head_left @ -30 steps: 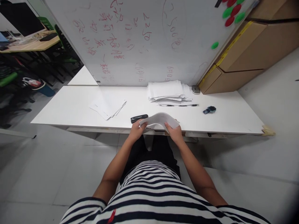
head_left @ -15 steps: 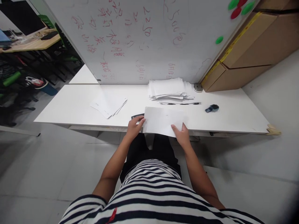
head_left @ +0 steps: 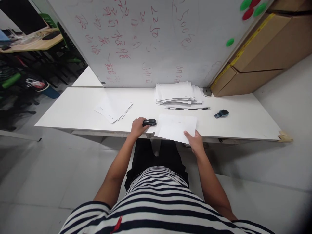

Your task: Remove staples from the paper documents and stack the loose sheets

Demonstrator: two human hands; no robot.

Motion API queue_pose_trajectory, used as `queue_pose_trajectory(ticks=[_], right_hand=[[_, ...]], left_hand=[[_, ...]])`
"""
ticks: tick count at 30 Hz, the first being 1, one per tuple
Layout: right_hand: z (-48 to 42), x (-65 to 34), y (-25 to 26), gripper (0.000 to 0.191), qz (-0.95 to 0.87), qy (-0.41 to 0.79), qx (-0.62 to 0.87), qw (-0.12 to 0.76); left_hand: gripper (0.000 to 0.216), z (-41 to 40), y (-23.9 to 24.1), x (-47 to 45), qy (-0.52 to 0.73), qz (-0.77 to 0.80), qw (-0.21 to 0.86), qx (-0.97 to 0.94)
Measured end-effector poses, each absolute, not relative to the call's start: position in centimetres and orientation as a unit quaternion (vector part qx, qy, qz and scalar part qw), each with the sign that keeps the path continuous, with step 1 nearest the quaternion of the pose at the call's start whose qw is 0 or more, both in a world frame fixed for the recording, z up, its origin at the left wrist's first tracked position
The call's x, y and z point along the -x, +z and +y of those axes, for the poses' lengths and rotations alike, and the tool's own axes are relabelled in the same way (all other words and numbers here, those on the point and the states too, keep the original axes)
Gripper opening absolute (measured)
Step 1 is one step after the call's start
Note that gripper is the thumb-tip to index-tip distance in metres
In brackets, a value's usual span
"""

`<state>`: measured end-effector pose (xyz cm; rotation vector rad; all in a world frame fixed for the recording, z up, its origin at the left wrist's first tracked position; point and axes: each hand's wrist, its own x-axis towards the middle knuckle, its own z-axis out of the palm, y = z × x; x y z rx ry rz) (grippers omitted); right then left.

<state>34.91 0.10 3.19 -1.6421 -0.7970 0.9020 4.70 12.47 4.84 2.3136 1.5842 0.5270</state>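
My left hand (head_left: 137,127) is closed around a black stapler (head_left: 149,122) that lies near the front edge of the white table (head_left: 73,113). My right hand (head_left: 195,142) pinches the near right corner of a thin set of white sheets (head_left: 176,127), which lies flat on the table just right of the stapler and overhangs the front edge a little.
A tall stack of white paper (head_left: 178,92) sits at the back against the whiteboard (head_left: 151,39), with a pen (head_left: 187,108) before it. A smaller fanned pile (head_left: 113,109) lies to the left. A dark small device (head_left: 221,113) rests to the right. Cardboard boxes (head_left: 258,55) stand at the right.
The sheets were bowed between both hands, then flattened onto the table. My left hand let go of them and closed on the stapler; my right hand stayed at the sheets' corner.
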Motion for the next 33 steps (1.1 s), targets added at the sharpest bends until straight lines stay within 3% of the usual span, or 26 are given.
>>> queue_pose_trajectory(ticks=[20, 33], right_hand=[[0.4, -33.8, 4.8, 0.047, -0.37, 0.366, 0.708, 0.477], [0.2, -34.1, 3.6, 0.045, -0.334, 0.393, 0.674, 0.529]], left_hand=[[0.034, 12.4, 6.3, -4.3, 0.162, 0.555, 0.212, -0.788], [0.033, 12.4, 6.1, -4.1, 0.17, 0.548, 0.221, -0.789]])
